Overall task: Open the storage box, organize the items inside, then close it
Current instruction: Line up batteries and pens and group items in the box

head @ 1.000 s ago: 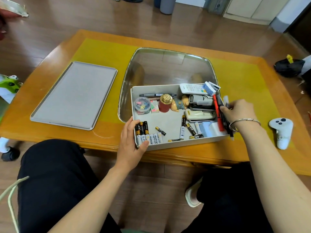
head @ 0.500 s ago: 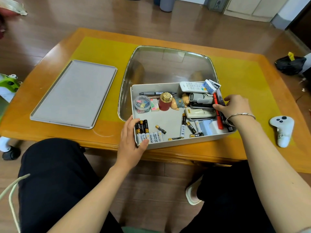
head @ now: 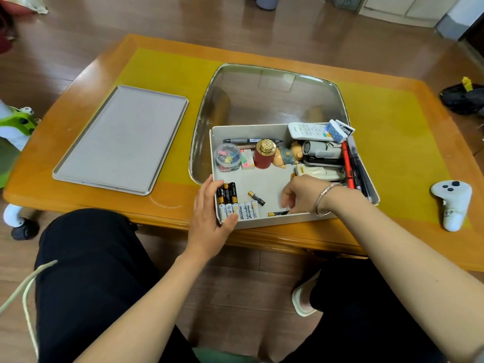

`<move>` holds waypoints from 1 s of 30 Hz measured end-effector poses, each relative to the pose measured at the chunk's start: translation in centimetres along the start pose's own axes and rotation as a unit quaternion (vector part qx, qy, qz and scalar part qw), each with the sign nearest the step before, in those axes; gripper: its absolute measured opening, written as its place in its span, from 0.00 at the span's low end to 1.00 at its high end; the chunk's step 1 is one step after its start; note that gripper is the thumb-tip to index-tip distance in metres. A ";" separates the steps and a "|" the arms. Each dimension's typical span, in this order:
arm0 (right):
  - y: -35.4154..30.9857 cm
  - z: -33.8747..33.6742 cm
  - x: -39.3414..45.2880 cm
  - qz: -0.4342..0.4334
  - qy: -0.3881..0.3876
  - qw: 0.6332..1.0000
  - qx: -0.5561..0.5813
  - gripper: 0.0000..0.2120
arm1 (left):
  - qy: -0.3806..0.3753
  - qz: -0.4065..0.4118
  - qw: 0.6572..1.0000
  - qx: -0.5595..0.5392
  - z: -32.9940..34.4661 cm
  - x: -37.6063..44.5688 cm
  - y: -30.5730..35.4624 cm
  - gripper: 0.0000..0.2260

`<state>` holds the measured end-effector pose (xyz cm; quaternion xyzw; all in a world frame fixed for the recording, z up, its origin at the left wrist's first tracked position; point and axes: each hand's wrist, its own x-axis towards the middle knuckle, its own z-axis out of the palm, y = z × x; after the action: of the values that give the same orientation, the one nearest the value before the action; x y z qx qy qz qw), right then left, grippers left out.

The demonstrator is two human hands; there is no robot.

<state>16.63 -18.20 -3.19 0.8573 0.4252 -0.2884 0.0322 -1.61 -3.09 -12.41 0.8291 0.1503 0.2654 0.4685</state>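
Reading "Heybright": white batteries [head: 245, 210], storage box [head: 267, 224].

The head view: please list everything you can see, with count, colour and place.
storage box: 1, white, table middle, open
lid: 1, grey, table left
batteries: several, black-gold and white, box front-left
loose battery: 1, black-gold, box floor
clip jar: 1, clear, box back-left
red jar: 1, gold cap, box back
remote: 1, white, box back-right
controller: 1, white, table right
left hand: grips box corner
right hand: reaches into box
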 end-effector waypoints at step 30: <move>-1.7 0.6 2.6 0.060 0.095 0.994 -0.015 0.14 | 0.003 0.001 1.000 -0.005 0.2 0.1 -0.2 0.32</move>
<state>16.31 -15.47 -4.72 0.9041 0.3785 -0.1970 0.0218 -1.43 -3.09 -12.59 0.8261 0.1489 0.2690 0.4722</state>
